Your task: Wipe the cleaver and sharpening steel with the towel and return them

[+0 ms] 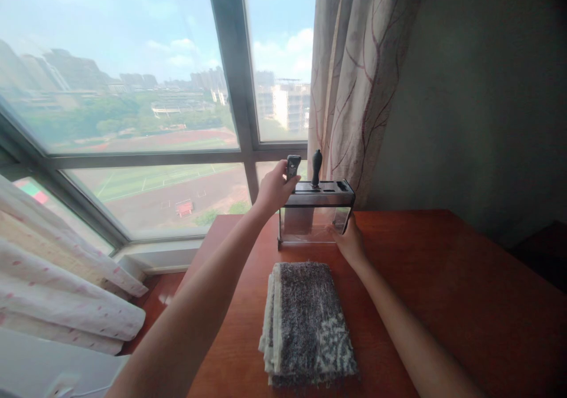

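Note:
A clear-sided box [310, 224] with a black slotted top stands on the far part of the table, looking like a knife block. One black handle [316, 169] sticks up out of its top. My left hand [276, 186] is closed around a second dark handle [292, 167] at the left end of the top; whatever lies below that handle is hidden. At the box's right side, my right hand [351, 241] grips the lower edge, thumb against the clear front. Nearer to me lies a folded grey and white towel [310, 321], which neither hand touches.
The reddish-brown wooden table [425, 280] reaches to a dark wall at the right. Behind it are a window frame [177, 160] and a patterned curtain [354, 61]. Another curtain [66, 286] hangs low at the left, past the table's left edge.

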### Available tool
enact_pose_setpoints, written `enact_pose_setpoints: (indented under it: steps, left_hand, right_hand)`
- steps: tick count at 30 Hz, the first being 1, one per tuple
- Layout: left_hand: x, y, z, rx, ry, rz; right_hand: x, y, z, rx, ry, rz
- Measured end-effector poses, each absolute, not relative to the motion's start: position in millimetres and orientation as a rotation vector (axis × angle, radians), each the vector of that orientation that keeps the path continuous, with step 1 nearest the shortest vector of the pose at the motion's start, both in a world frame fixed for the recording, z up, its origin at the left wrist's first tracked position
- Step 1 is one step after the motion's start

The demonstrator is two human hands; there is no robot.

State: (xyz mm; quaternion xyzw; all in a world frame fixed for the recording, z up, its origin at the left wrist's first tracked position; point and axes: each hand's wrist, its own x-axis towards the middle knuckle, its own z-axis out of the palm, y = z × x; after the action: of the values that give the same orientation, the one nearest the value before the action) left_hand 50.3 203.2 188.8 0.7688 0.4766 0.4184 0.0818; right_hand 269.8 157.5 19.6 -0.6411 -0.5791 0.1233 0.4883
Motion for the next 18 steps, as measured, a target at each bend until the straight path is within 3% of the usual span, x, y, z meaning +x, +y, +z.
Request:
enact_pose_setpoints:
  steps: [13, 18]
  left_hand:
    - [55.6, 201.9, 194.8, 2.31, 1.455, 1.185]
    - [57.2, 201.4, 205.6, 2.319, 1.348, 1.317]
  right_hand:
    - [268.7, 156.4, 18.9, -1.556, -1.371, 0.3]
    - [268.2, 156.0, 19.5, -1.552, -1.369, 0.307]
